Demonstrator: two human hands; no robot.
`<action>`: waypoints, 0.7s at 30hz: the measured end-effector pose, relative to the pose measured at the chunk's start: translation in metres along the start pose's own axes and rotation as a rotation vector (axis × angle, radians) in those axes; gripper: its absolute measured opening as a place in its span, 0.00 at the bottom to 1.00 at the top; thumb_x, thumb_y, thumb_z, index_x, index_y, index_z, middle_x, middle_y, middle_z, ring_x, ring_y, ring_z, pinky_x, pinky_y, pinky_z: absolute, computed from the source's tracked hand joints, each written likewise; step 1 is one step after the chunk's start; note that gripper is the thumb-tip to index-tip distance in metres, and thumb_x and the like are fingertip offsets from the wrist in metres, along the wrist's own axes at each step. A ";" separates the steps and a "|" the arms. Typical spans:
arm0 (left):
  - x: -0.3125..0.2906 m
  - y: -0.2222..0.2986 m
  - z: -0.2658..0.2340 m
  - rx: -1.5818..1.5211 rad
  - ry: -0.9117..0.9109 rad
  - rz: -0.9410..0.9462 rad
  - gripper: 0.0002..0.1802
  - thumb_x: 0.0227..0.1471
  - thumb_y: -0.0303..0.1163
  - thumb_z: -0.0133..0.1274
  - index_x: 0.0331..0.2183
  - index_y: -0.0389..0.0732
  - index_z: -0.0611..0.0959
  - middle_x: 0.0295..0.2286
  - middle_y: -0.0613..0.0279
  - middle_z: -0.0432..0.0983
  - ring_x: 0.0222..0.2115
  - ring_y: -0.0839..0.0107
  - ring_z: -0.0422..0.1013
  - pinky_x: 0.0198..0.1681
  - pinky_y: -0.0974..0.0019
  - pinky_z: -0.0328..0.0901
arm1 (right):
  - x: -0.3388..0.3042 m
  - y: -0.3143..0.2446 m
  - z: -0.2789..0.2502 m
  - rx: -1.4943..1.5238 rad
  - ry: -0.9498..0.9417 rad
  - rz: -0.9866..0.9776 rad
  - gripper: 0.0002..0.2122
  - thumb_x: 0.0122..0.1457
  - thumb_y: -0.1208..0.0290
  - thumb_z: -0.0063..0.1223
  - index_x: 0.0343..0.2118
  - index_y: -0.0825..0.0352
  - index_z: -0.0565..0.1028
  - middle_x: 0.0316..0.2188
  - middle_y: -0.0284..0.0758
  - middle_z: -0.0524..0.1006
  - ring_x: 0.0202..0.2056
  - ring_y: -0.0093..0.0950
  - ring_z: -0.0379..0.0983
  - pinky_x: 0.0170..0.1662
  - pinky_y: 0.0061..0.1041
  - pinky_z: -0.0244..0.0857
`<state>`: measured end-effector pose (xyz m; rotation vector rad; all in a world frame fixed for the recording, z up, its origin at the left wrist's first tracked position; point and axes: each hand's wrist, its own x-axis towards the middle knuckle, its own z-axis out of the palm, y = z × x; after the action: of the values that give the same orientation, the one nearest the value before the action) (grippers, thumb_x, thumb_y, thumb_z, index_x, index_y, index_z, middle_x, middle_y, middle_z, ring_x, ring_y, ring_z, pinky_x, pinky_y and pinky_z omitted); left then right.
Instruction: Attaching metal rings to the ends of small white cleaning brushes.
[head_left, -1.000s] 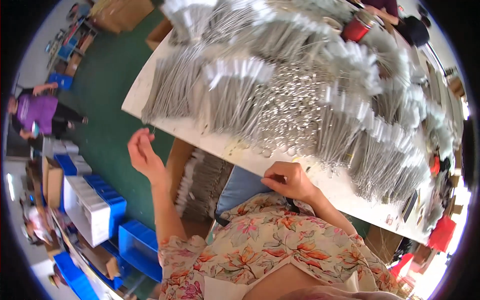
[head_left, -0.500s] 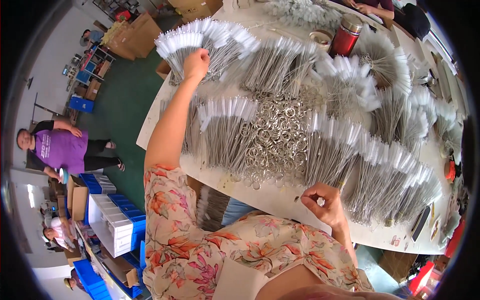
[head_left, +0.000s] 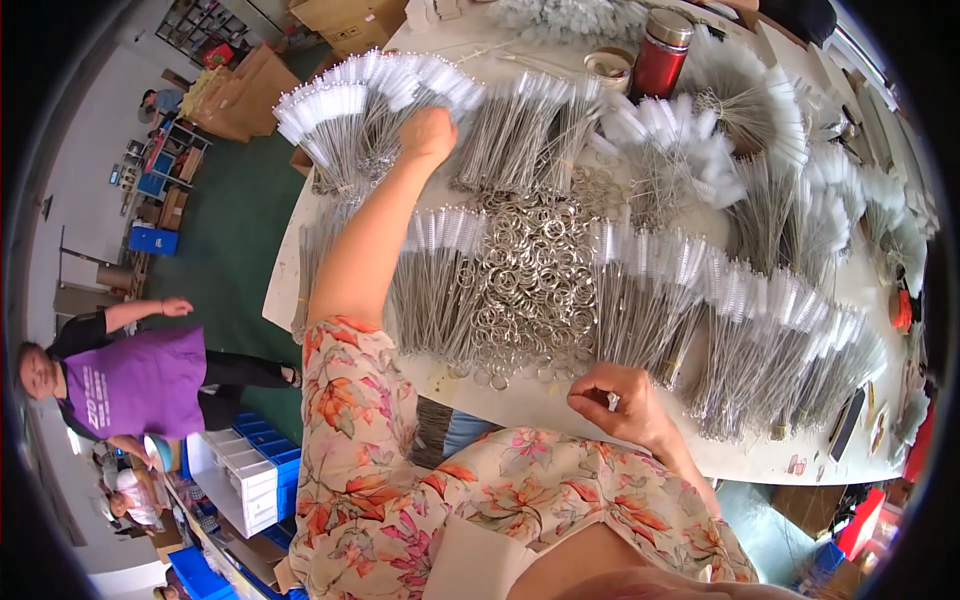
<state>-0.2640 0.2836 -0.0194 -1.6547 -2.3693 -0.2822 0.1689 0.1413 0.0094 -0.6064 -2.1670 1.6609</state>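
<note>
My left hand (head_left: 430,135) is reached out to the far left of the table, its fingers closed. It is over the right edge of a fanned bundle of thin wire brushes (head_left: 340,110) with white bristle ends; what is in its fingers is hidden. My right hand (head_left: 622,403) is at the near table edge, thumb and fingers curled into a pinch, and I cannot make out what they hold. Between the hands lies a heap of metal split rings (head_left: 535,275). Brush bundles flank the heap, one on its left (head_left: 435,290) and others on its right (head_left: 650,290).
More brush bundles (head_left: 760,110) cover the right side of the white table (head_left: 455,385). A red flask (head_left: 662,55) stands at the back beside a tape roll (head_left: 608,68). A person in a purple apron (head_left: 150,385) stands to the left, near stacked crates (head_left: 250,470).
My left hand has moved right across the far-left brush bundle. My right hand keeps its pinch near the table edge. The person in purple has come nearer, and the view has shifted.
</note>
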 end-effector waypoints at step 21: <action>0.015 0.041 0.008 -0.349 -0.232 -0.040 0.14 0.43 0.43 0.54 0.25 0.42 0.82 0.24 0.55 0.77 0.28 0.58 0.74 0.33 0.60 0.66 | 0.008 -0.025 -0.040 -0.237 0.044 -0.211 0.04 0.48 0.75 0.55 0.27 0.67 0.74 0.22 0.35 0.74 0.22 0.29 0.72 0.25 0.25 0.67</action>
<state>-0.2315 0.3131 -0.0219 -1.8802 -2.6465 -0.5683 0.1788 0.1726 0.0439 -0.4524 -2.3239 1.2836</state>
